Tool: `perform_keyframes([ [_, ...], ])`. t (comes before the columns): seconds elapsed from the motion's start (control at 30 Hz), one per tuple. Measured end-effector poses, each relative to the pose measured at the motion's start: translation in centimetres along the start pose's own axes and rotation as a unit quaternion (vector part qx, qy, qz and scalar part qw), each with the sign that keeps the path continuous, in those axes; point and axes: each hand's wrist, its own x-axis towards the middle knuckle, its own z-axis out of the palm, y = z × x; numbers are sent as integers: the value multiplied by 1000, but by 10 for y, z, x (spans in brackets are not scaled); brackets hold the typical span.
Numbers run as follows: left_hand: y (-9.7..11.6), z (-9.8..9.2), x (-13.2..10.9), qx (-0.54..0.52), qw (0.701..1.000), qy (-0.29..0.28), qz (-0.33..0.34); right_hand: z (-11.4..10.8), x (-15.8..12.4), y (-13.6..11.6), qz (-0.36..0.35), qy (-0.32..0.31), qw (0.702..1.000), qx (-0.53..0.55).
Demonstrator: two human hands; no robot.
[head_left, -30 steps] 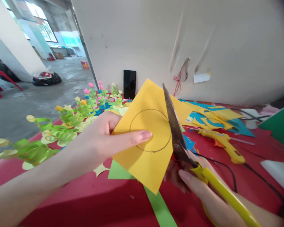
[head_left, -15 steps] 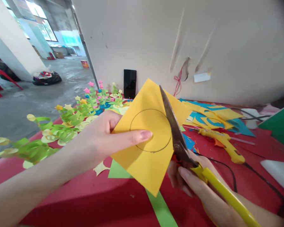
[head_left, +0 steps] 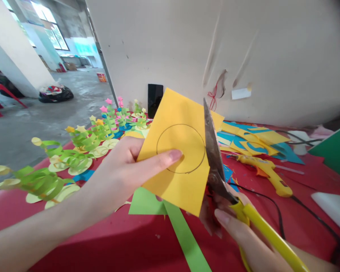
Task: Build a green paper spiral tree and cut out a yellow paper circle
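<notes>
My left hand (head_left: pixel 136 160) pinches a sheet of yellow paper (head_left: pixel 178 109), thumb on top and the other fingers hidden behind it. A circle drawn in dark line stands on the sheet, the thumb tip lying inside it. My right hand (head_left: pixel 240 226) is wrapped round the yellow handles of a pair of scissors (head_left: pixel 214 151). The scissor blades point up and away, meeting the sheet along the right edge of the circle. Part of the paper shows to the right, behind the upper blade. Below the sheet lies a green paper strip (head_left: pixel 184 238).
Green paper curls with stars (head_left: pixel 85 138) line the table's left side. A black phone (head_left: pixel 155 100) leans on the pale wall. At right are a yellow glue gun (head_left: pixel 268 173) with its cord, blue and yellow paper scraps (head_left: pixel 255 138) and a green board (head_left: pixel 337 153).
The yellow paper has turned slightly and risen, its lower corner swinging right. The scissors have shifted a little right, their blades now more upright along the circle's right side.
</notes>
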Motion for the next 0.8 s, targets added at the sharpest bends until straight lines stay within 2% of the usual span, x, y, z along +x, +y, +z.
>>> perform_keyframes([
  [0.1,-2,5,-1,-14,1000,5,-11,0,0,2,-1,18,1000,-6],
  [0.23,-4,8,-1,-37,999,7,-17,0,1,2,10,11,1000,-9],
  [0.7,-5,5,-2,-30,999,7,-13,2,2,1,4,20,1000,8],
  [0.8,-5,6,-3,-40,999,15,-10,1,2,0,-1,-10,1000,0],
])
